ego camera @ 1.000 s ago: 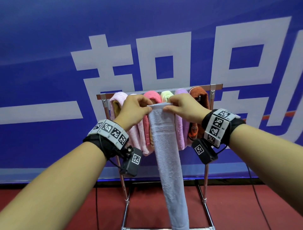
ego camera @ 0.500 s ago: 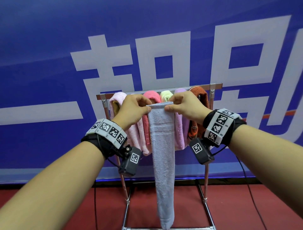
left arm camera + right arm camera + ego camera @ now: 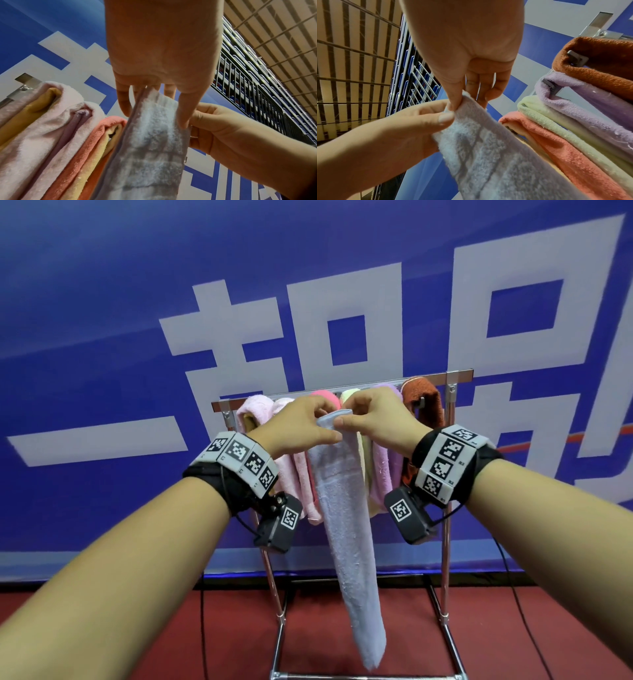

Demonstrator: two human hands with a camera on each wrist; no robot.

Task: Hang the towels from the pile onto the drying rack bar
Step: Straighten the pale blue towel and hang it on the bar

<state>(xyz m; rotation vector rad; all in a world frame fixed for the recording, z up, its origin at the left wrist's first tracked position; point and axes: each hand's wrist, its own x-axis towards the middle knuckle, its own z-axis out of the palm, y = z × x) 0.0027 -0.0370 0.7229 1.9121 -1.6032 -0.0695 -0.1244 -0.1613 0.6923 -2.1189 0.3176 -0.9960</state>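
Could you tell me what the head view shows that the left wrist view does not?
Only the head view shows the long pale blue terry towel's free lower end, the metal drying rack's legs and the rust-brown towel. Only the left wrist view shows the railed seating tiers overhead. Both show the left hand and right hand pinching the blue towel's top edge.

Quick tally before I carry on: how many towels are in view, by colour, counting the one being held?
Pale pink towels: 2
Coral towel: 1
Pale yellow towel: 1
Lilac towel: 1
Rust-brown towel: 1
Light blue towel, pinched by the left hand and the right hand: 1
Total: 7
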